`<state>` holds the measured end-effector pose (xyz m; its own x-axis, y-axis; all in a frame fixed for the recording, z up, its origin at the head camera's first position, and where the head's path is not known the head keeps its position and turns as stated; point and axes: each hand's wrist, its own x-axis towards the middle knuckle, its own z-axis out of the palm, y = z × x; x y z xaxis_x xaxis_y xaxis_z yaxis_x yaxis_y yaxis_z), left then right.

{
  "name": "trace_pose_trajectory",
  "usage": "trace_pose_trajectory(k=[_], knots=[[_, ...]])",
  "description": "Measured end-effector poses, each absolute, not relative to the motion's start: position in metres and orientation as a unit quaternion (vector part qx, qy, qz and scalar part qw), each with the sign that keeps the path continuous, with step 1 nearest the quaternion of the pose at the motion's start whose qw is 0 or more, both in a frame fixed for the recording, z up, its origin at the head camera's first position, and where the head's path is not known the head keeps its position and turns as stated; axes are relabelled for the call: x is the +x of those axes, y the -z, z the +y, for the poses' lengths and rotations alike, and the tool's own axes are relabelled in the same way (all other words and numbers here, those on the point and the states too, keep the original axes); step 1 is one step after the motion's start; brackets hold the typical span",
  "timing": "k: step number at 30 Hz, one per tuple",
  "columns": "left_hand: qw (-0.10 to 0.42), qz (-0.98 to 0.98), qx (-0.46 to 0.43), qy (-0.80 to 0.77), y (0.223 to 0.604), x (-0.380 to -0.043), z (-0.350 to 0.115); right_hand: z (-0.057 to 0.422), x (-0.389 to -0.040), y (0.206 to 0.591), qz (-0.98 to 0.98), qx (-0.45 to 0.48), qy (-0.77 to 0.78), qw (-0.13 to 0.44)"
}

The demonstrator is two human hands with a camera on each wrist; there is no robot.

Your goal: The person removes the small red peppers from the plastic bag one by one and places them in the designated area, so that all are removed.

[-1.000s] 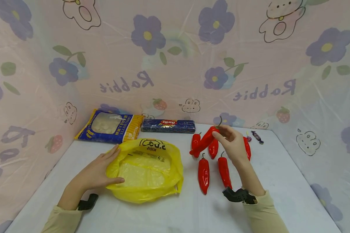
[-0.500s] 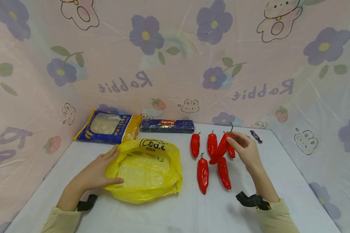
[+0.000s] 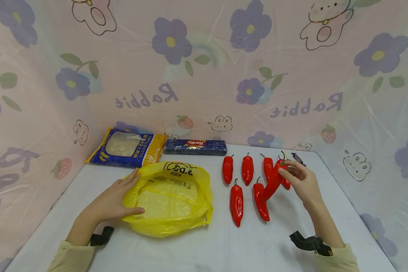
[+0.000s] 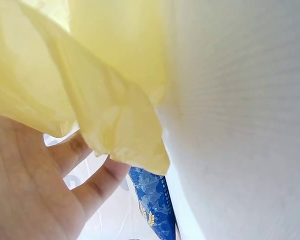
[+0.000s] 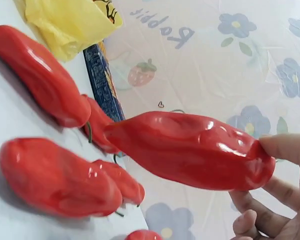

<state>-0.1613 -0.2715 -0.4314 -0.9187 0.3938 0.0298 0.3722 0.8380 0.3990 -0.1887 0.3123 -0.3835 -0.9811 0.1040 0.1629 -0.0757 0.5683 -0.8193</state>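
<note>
My right hand (image 3: 304, 185) pinches a red chili pepper (image 3: 274, 183) near its green stem, between thumb and fingers. The pepper tilts tip down and overlaps a lying front pepper (image 3: 260, 200). In the right wrist view the held pepper (image 5: 190, 150) stretches across the middle, over other peppers. More red peppers lie around, among them a front left one (image 3: 236, 206) and a back row with a leftmost pepper (image 3: 227, 170). My left hand (image 3: 105, 202), fingers and thumb spread, rests at the left rim of a yellow plastic bag (image 3: 170, 228) whose mouth gapes upward.
Behind the bag lies a blue and yellow orecchiette pasta packet (image 3: 122, 145). A dark blue spaghetti pack (image 3: 195, 147) is beside it, against the printed backdrop (image 3: 204, 75). A dark wrapped candy (image 3: 298, 158) shows behind the right hand.
My right hand has carried the pepper rightward and a little toward me, away from the back left peppers, over the right-hand ones. The left hand and bag stay put.
</note>
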Motion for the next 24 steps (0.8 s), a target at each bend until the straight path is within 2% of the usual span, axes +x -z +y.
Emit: trace_pose_trajectory(k=[5,17,24], knots=[[0.026,0.958,0.200,-0.205,0.432,-0.162,-0.271,0.325,-0.181,0.391,-0.894,-0.031,-0.441,0.072],[0.030,0.959,0.197,-0.202,0.432,-0.162,-0.271,0.350,-0.174,0.412,-0.894,-0.101,-0.432,-0.066],[0.032,0.958,0.198,-0.205,0.430,-0.162,-0.271,0.354,-0.175,0.426,-0.899,-0.108,-0.414,-0.095]])
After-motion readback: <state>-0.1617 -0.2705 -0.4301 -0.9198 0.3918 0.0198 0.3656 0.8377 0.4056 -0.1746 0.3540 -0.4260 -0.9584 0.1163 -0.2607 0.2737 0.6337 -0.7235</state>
